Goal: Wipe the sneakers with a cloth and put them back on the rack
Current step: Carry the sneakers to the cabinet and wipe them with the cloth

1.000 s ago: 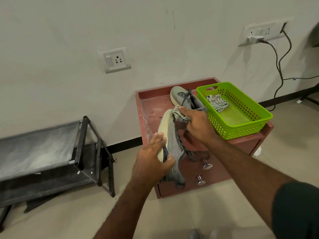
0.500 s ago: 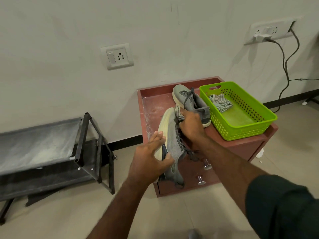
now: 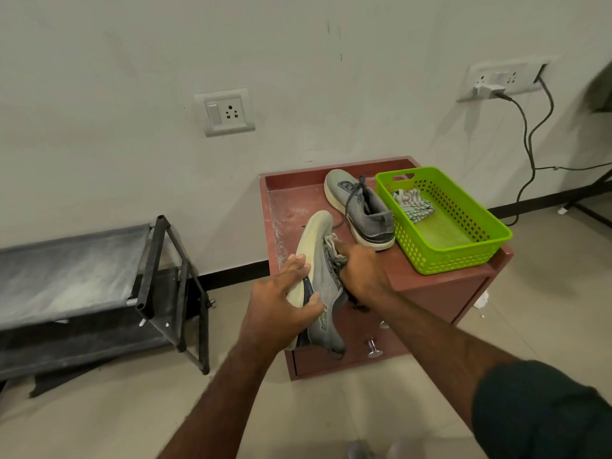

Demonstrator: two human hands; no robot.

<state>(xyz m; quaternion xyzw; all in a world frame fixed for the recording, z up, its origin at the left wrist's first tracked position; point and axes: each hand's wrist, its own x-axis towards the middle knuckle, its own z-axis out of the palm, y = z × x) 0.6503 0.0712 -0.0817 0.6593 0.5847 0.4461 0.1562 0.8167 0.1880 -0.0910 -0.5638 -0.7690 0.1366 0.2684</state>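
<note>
My left hand (image 3: 281, 304) grips a grey sneaker (image 3: 323, 279) by its pale sole, holding it tilted on its side above the front of the red cabinet (image 3: 440, 289). My right hand (image 3: 364, 273) holds a bunched striped cloth (image 3: 334, 253) against the sneaker's laced upper. The second grey sneaker (image 3: 361, 207) stands upright on the cabinet top behind them. The black shoe rack (image 3: 99, 276) stands on the floor to the left, its dusty shelves bare.
A green plastic basket (image 3: 463, 246) with another striped cloth (image 3: 410, 203) sits on the cabinet's right side. Two metal knobs stick out of the cabinet front. Wall sockets and a black cable hang at right. Beige tiled floor lies below.
My right hand has slid with the cloth down the sneaker's upper, from near the toe toward the laces. My left hand keeps its grip on the sole.
</note>
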